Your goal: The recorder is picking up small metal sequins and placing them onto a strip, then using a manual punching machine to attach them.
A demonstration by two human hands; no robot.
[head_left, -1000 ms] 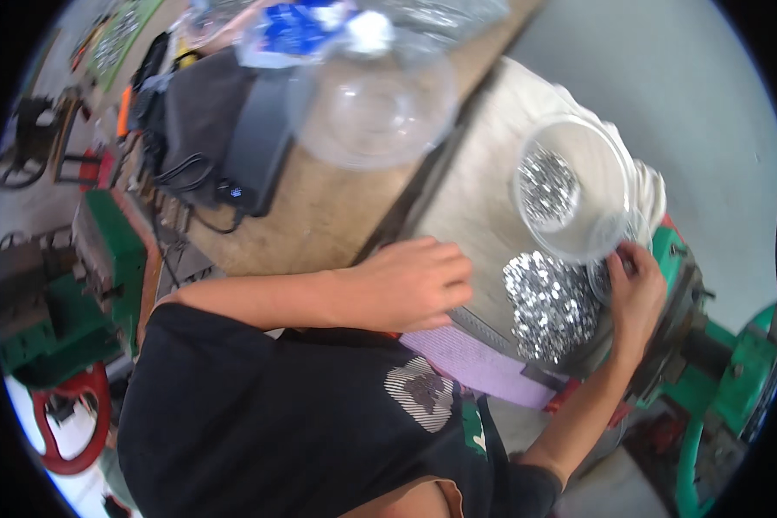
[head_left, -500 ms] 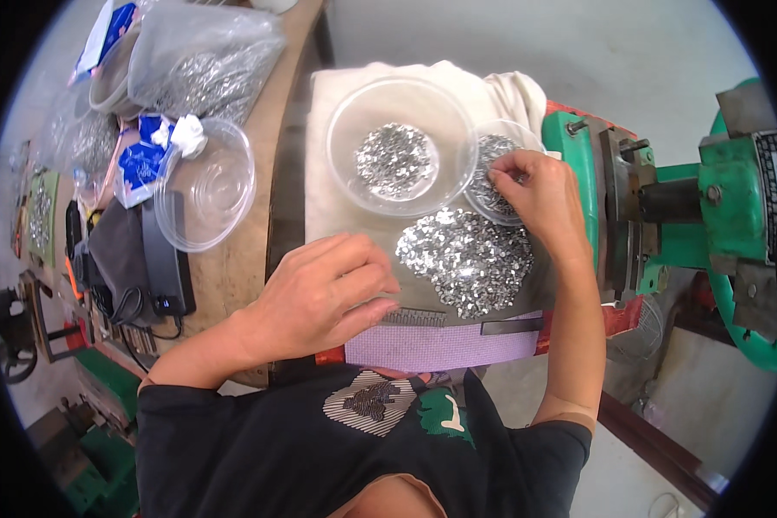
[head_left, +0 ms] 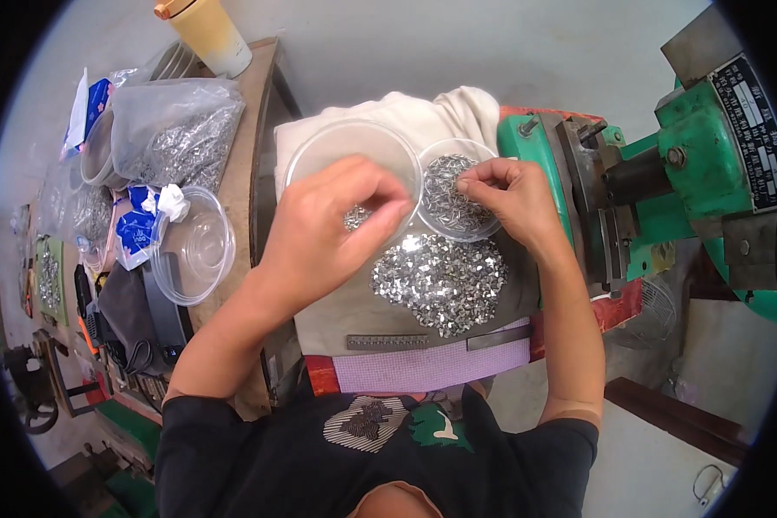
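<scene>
Lettering and marks in the head view: a black nameplate (head_left: 754, 129), fixed at a slant to the green machine press (head_left: 699, 142), bears pale Chinese characters in several lines, with light fields set among them. A steel ruler (head_left: 387, 342), lying near the lilac mat (head_left: 432, 367), carries fine graduations; its numerals are too small to read. Pale print marks a crumpled blue tissue packet (head_left: 135, 231), its lettering only partly distinct.

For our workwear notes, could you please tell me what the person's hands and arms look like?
The left hand and right hand are ungloved, with nothing visible worn at the wrists. Both forearms are bare, emerging from short, black sleeves.
</scene>
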